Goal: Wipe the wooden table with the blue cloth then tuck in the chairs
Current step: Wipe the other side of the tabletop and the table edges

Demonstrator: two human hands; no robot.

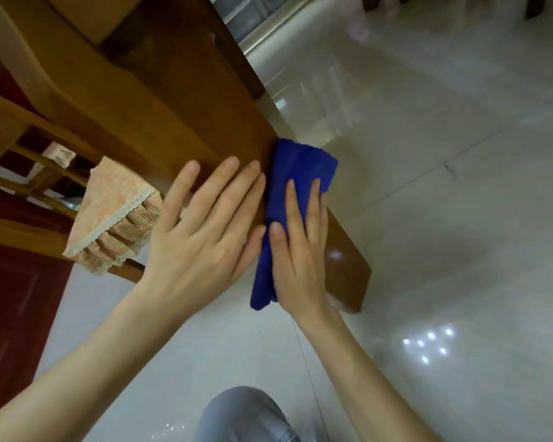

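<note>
Now flat-fingered, left hand (pixel 201 231) rests on wooden table (pixel 186 100), right hand (pixel 300 260) presses blue cloth (pixel 304 164).

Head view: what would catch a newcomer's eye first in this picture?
The bright blue cloth in the middle, at the edge of the wooden table, stands out most, with the right hand pressing flat on it. Beside it the left hand lies flat on the wood. At the left is a frilled chair cushion.

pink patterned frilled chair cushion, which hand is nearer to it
Left. The left hand lies flat beside the pink frilled cushion; the right hand presses the folded blue cloth farther off.
</note>
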